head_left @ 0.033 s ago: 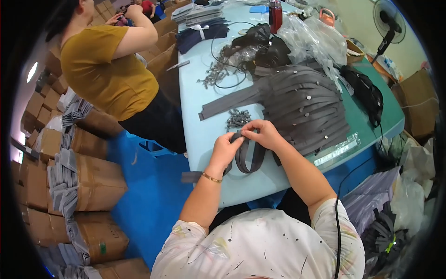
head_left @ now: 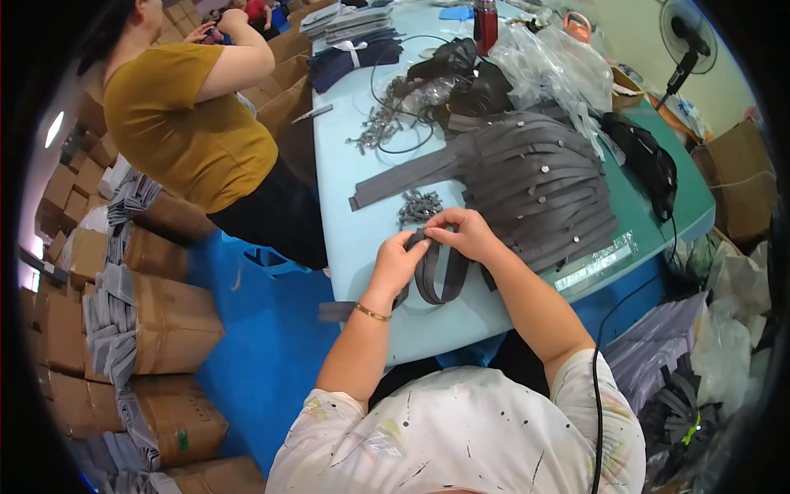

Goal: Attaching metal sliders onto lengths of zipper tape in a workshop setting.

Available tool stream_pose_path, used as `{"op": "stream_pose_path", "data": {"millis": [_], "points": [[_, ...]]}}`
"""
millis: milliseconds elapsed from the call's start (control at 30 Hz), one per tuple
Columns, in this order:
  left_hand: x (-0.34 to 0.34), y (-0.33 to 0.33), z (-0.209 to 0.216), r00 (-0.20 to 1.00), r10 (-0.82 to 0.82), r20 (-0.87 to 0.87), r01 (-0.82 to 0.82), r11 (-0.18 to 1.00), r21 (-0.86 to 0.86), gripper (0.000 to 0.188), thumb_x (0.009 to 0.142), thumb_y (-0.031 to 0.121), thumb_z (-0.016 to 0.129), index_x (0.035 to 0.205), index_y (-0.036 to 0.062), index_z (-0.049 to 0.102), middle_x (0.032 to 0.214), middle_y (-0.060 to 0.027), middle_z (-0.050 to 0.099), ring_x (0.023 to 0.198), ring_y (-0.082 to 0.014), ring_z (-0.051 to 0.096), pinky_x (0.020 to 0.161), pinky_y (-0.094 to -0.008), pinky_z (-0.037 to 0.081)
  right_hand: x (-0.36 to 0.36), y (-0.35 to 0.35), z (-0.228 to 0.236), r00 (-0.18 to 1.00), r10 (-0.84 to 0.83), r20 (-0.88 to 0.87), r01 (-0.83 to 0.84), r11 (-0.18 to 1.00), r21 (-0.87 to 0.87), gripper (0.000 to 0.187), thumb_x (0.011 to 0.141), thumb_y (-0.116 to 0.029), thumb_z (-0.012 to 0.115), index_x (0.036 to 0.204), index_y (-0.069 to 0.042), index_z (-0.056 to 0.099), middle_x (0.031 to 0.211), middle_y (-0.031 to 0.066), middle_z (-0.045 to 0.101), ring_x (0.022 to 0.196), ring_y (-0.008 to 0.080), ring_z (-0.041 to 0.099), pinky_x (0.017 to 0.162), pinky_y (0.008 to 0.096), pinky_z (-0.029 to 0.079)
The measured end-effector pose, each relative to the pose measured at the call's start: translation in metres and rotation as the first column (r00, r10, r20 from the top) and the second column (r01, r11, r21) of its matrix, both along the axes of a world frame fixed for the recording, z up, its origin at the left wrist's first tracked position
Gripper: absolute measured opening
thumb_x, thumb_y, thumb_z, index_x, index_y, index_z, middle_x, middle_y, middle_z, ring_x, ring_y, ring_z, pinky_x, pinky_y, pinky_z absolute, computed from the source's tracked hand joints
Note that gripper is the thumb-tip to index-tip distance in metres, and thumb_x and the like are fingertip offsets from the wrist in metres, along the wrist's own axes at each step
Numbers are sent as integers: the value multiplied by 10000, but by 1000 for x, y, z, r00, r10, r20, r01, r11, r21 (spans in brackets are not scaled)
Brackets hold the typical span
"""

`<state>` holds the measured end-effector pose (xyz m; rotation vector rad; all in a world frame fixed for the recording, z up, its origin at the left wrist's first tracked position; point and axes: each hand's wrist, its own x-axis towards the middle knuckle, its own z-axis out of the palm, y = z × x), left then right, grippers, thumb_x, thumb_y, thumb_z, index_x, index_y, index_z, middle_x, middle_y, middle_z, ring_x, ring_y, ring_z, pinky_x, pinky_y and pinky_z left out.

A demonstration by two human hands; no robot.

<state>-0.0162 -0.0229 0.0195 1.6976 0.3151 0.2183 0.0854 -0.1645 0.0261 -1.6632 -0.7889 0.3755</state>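
My left hand [head_left: 397, 262] and my right hand [head_left: 462, 233] meet near the table's front edge, fingertips pinched together on a dark grey zipper tape [head_left: 456, 282]. The tape hangs in a loop below my fingers, and one end sticks out beyond my left wrist. Whatever small part sits between the fingertips is hidden. Just beyond my hands lies a small heap of metal pieces that look like zipper sliders [head_left: 420, 207]. To the right, a broad layer of grey zipper tapes [head_left: 539, 189] fans over the table, with small shiny pieces on several of them.
A pale blue table [head_left: 350, 239] carries black plastic bags [head_left: 481, 86], clear bags [head_left: 555, 66], a red bottle [head_left: 485, 29] and a black pouch [head_left: 646, 156]. A person in a mustard shirt [head_left: 189, 123] stands at the left. Cardboard boxes [head_left: 177, 321] line the left side; a fan [head_left: 687, 37] stands far right.
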Motion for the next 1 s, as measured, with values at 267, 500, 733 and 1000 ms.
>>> {"op": "stream_pose_path", "data": {"millis": [267, 500, 733, 1000], "points": [[4, 2, -7, 1000, 9, 11, -11, 992, 125, 168, 827, 114, 601, 906, -34, 615, 709, -45, 612, 650, -78, 523, 580, -255, 432, 5, 3, -8, 982, 17, 190, -21, 1000, 23, 136, 735, -108, 719, 839, -33, 675, 766, 55, 639, 734, 149, 593, 668, 274, 466], [4, 1, -3, 997, -19, -70, 27, 994, 106, 181, 838, 123, 598, 924, -33, 625, 716, -15, 598, 639, -66, 504, 567, -242, 420, 13, -3, -15, 949, 18, 314, -21, 1000, 6, 136, 719, -160, 720, 819, -73, 689, 757, 67, 648, 738, 190, 609, 679, 301, 476], [4, 0, -10, 997, -52, -54, 52, 999, -12, 167, 856, 113, 576, 920, -32, 629, 730, 6, 591, 633, -54, 484, 560, -222, 407, 8, 0, -15, 956, 29, 291, -26, 1000, -14, 133, 716, -142, 721, 821, -69, 686, 756, 60, 643, 747, 192, 598, 683, 300, 469], [3, 0, -6, 996, -77, -47, 72, 992, -101, 166, 861, 122, 572, 896, -29, 631, 699, 0, 588, 630, -53, 478, 546, -229, 396, 9, -2, -11, 960, 25, 280, -35, 999, 29, 135, 727, -105, 715, 850, -63, 681, 773, 41, 639, 750, 155, 594, 683, 281, 464]]}}
